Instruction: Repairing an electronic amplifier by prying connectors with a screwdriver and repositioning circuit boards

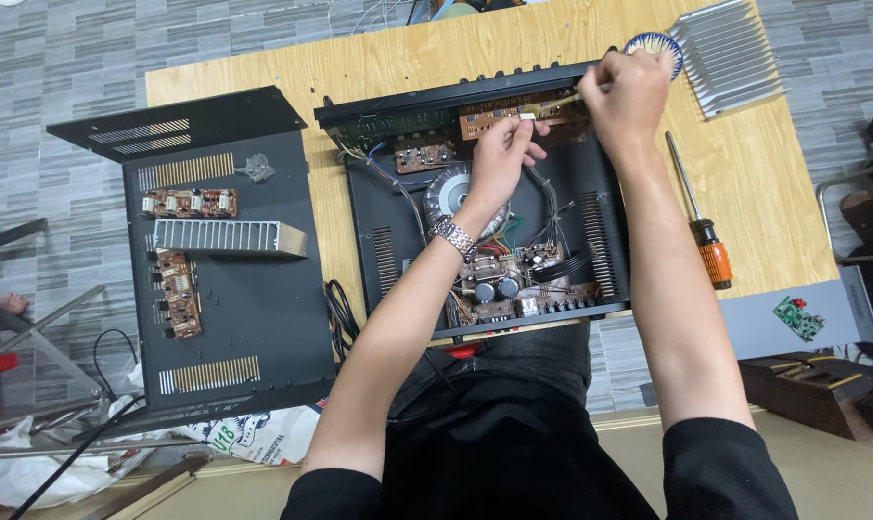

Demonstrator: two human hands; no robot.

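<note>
- open black amplifier chassis lies on the wooden tabletop, lid off, insides exposed.
- right hand over the far edge of the chassis; fingers closed around the handle of a small brush, which lies nearly level and points toward the left hand.
- brush tip sits at the brown circuit board mounted along the chassis's far wall.
- left hand is inside the chassis just beside that board; its fingers are curled and pinched at the brush tip or the board edge, cannot tell which.
- metal wristwatch on the left wrist, above the round toroidal transformer.
- two dark capacitors and bundled wires stand in the near part of the chassis.
- removed black cover lies to the left, carrying two small circuit boards and a finned silver heatsink.
- orange-handled screwdriver lies on the tabletop to the right of the right forearm, apart from it.
- second ribbed heatsink rests at the far right corner, next to a round blue-rimmed object partly hidden by the right hand.
</note>
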